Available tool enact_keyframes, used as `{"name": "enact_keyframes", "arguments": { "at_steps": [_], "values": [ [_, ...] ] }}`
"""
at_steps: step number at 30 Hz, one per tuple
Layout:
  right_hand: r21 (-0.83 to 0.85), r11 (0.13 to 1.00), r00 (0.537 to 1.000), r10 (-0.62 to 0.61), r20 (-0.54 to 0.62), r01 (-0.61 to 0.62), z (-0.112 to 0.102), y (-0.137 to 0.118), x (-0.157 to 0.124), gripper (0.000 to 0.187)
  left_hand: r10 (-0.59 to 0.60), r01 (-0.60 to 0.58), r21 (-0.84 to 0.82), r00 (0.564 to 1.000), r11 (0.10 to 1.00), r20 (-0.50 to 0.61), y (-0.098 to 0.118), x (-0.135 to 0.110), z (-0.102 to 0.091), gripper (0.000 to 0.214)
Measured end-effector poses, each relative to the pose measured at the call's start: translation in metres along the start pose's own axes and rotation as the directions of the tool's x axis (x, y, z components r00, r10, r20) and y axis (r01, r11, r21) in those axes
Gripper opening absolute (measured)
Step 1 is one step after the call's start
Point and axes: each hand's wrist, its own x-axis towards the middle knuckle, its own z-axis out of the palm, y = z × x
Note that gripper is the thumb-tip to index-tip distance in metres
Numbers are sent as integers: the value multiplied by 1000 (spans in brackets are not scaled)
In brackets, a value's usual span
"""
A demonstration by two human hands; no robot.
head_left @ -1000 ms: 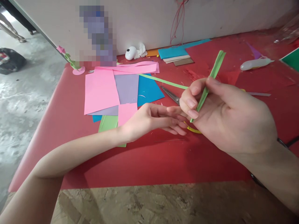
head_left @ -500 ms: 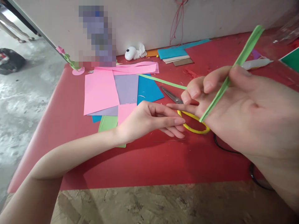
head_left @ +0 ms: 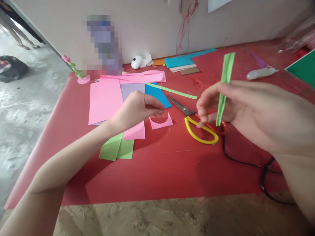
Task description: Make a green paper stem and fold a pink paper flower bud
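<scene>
My right hand [head_left: 248, 108] pinches a folded light green paper strip [head_left: 225, 75] between thumb and fingers and holds it nearly upright above the red table cover [head_left: 159, 170]. Just below its fingertips lie scissors [head_left: 198, 131] with a yellow and a red handle. My left hand [head_left: 136, 108] hovers over the sheets with its fingers curled into a pinch, right above a small curved pink scrap [head_left: 161, 124]. Whether the fingertips touch the scrap I cannot tell.
Pink paper [head_left: 104, 98], lavender and blue sheets [head_left: 157, 93] overlap at the left, with green pieces [head_left: 118, 147] in front. A thin green strip [head_left: 172, 90], a white glue bottle [head_left: 261, 72], more paper stacks [head_left: 182, 62] and a black cable [head_left: 246, 164] lie around. A bare wooden edge runs along the front.
My left hand has drawn back to the left and curled shut, uncovering the pink scrap. My right hand has swung the green strip from slanting to nearly upright. The scissors' handles now show fully.
</scene>
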Motion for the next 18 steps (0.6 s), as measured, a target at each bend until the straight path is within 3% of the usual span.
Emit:
{"name": "enact_keyframes", "arguments": {
  "at_steps": [4, 7, 10, 14, 16, 18],
  "values": [
    [-75, 997, 995, -29, 96, 36, 3, 3, -4, 33, 82, -36, 391, 991, 920, -102, -18, 7, 3, 15],
    [-76, 996, 983, -32, 179, 46, 5, 5, -8, 31, 191, -148, 441, 980, 885, -56, -24, 9, 4, 25],
    [-32, 999, 966, 8, 260, 1, 9, 7, -11, 31, 301, -277, 300, 953, 913, -35, -18, 6, 6, 12],
    [40, 995, 936, 68, 346, -88, 15, 7, -14, 33, 178, -176, -127, 984, 976, 7, -1, -5, 9, 22],
    [65, 990, 925, 90, 370, -122, 17, 7, -14, 33, 206, -206, -193, 978, 959, -18, 5, -9, 10, 37],
    [103, 984, 915, 97, 391, -148, 18, 8, -14, 32, 268, -269, -213, 963, 939, -34, 9, -11, 9, 32]
  ]
}}
